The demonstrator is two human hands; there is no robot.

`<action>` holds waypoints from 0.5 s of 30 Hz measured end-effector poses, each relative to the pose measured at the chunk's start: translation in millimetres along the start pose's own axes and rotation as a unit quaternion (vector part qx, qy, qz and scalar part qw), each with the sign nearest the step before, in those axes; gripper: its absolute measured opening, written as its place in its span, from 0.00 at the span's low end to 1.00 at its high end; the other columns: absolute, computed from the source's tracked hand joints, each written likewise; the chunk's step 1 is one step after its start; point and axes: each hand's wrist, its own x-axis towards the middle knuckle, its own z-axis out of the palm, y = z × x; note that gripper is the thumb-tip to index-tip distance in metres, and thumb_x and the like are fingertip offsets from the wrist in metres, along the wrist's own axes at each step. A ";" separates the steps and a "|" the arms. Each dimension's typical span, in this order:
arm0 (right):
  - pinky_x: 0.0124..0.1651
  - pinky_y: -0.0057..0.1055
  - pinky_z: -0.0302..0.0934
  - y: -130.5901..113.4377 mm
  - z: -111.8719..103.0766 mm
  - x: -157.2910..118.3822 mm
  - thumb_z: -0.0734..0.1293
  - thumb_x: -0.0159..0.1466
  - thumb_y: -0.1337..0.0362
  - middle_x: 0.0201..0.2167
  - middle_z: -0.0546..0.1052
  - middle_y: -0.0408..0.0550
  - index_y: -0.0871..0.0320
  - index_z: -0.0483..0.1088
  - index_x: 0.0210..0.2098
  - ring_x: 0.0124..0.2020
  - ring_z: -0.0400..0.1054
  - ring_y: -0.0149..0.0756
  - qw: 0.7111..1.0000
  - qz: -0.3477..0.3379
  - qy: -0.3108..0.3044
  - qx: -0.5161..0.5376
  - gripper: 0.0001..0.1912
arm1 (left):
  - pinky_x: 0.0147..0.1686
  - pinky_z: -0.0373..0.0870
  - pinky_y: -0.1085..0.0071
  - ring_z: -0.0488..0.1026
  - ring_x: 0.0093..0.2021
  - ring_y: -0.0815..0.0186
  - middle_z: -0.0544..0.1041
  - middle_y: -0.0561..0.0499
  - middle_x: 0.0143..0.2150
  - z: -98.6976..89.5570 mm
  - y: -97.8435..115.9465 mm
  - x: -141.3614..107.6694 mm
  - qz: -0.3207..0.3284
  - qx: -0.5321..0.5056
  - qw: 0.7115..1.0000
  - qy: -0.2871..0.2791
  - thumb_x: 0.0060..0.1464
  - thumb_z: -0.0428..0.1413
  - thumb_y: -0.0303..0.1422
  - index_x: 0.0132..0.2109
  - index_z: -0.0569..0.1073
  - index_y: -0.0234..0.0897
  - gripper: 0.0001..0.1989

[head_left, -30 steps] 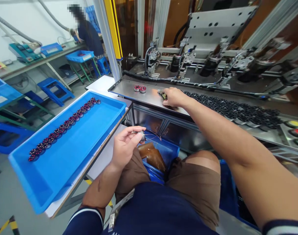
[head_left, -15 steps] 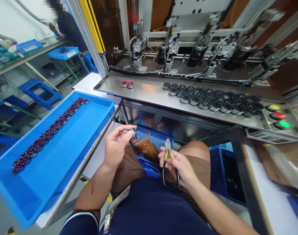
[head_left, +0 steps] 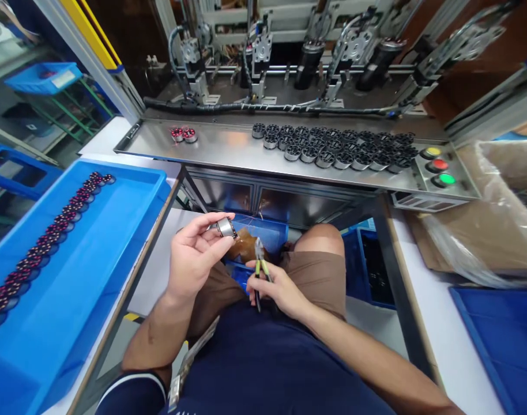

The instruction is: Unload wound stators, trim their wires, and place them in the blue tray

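Note:
Between the thumb and fingers of my left hand [head_left: 192, 253] is a small silver and black motor part [head_left: 225, 227], with thin wires faintly visible beyond it. My right hand [head_left: 276, 288] holds pliers [head_left: 259, 259] with yellow-green and black handles, jaws pointing up, just right of the motor part and apart from it. Two red-topped motor parts [head_left: 183, 135] sit on the left of the metal shelf [head_left: 220, 144]. Several black and silver parts [head_left: 332, 144] stand in rows on its right half.
A blue tray [head_left: 94, 259] on the left holds a long row of red and black parts [head_left: 60, 230]. Machine fixtures [head_left: 257, 57] rise behind the shelf. Buttons [head_left: 439, 166] are at its right end. A blue bin [head_left: 274, 230] lies below, between my knees.
My view has shifted right, so the surroundings sit further left. My left hand has turned the motor part, showing its silver side. The pliers' handles look closer together.

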 end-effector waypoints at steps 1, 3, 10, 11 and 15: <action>0.33 0.34 0.68 3.0 -0.2 12.1 0.74 0.57 0.50 0.28 0.74 0.41 0.56 0.65 0.50 0.25 0.69 0.31 1.000 0.018 0.016 -0.011 0.28 | 0.42 0.81 0.74 0.81 0.39 0.68 0.84 0.47 0.46 -1.3 0.3 -0.9 0.002 -0.001 1.000 0.000 0.48 0.68 0.25 0.46 0.82 0.40 0.16; 0.30 0.32 0.66 4.9 -0.6 27.5 0.75 0.55 0.48 0.28 0.73 0.42 0.57 0.67 0.44 0.24 0.67 0.30 0.999 0.035 0.016 -0.026 0.25 | 0.41 0.81 0.74 0.82 0.39 0.68 0.84 0.47 0.46 -4.8 1.0 -2.6 0.003 -0.001 1.000 0.003 0.49 0.68 0.25 0.47 0.82 0.41 0.17; 0.44 0.34 0.69 -37.5 -3.7 -6.5 0.73 0.61 0.61 0.43 0.76 0.48 0.54 0.65 0.62 0.35 0.69 0.33 0.948 -0.231 -0.062 -0.212 0.32 | 0.39 0.81 0.76 0.82 0.40 0.67 0.84 0.47 0.46 -12.8 2.4 -5.5 0.002 -0.006 1.000 0.017 0.48 0.69 0.26 0.47 0.82 0.41 0.17; 0.46 0.35 0.69 -45.1 -4.0 -11.2 0.71 0.63 0.62 0.44 0.77 0.50 0.54 0.61 0.66 0.38 0.71 0.35 0.919 -0.295 -0.071 -0.251 0.33 | 0.38 0.81 0.76 0.82 0.39 0.67 0.84 0.48 0.46 -12.1 2.1 -5.4 -0.002 -0.010 1.000 0.015 0.48 0.69 0.26 0.47 0.82 0.41 0.17; 0.54 0.41 0.69 -62.5 -4.3 -14.3 0.67 0.64 0.67 0.49 0.76 0.55 0.54 0.56 0.69 0.48 0.73 0.43 0.842 -0.421 -0.081 -0.327 0.36 | 0.36 0.81 0.76 0.82 0.39 0.66 0.84 0.47 0.46 -8.3 1.0 -4.0 -0.017 -0.014 1.000 0.007 0.49 0.68 0.27 0.46 0.82 0.40 0.16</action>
